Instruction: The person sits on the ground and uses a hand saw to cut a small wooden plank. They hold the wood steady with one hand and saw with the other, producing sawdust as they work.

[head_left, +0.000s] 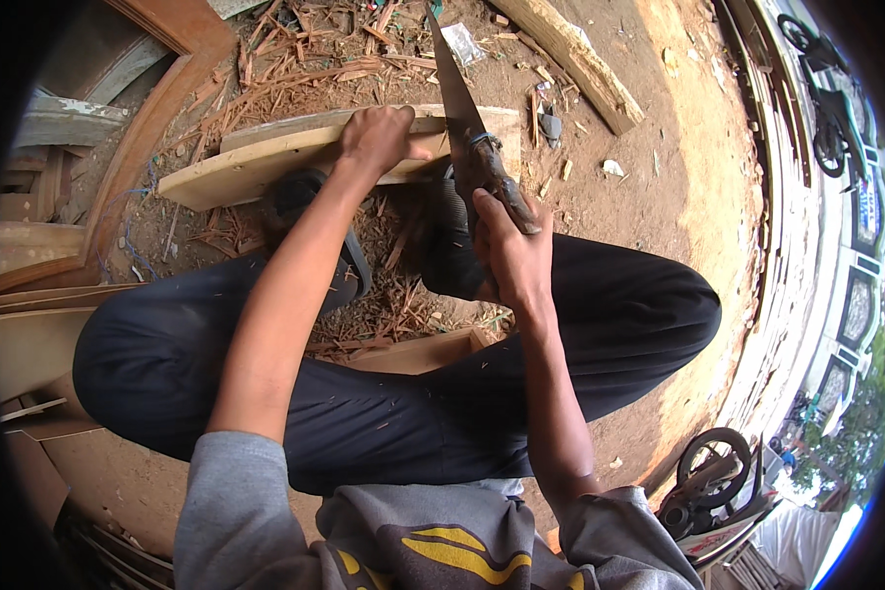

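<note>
A handsaw [452, 87] with a dark, worn wooden handle is in my right hand [513, 244], whose fingers wrap round the grip. Its tapering blade points away from me and lies across the right part of a pale wooden board [256, 162]. Whether the teeth touch the wood is hard to tell. My left hand [376, 140] presses on the board's upper edge, left of the blade, with its fingers curled over the far side. Beneath the board are my feet in dark sandals [447, 221], partly hidden by it.
Wood shavings and splinters [315, 49] litter the dirt ground. A thick timber beam [575, 64] lies at the far right. On the left leans a brown wooden frame [128, 177]. Stacked planks [782, 177] run along the right, and a motorbike [824, 88] stands beyond them.
</note>
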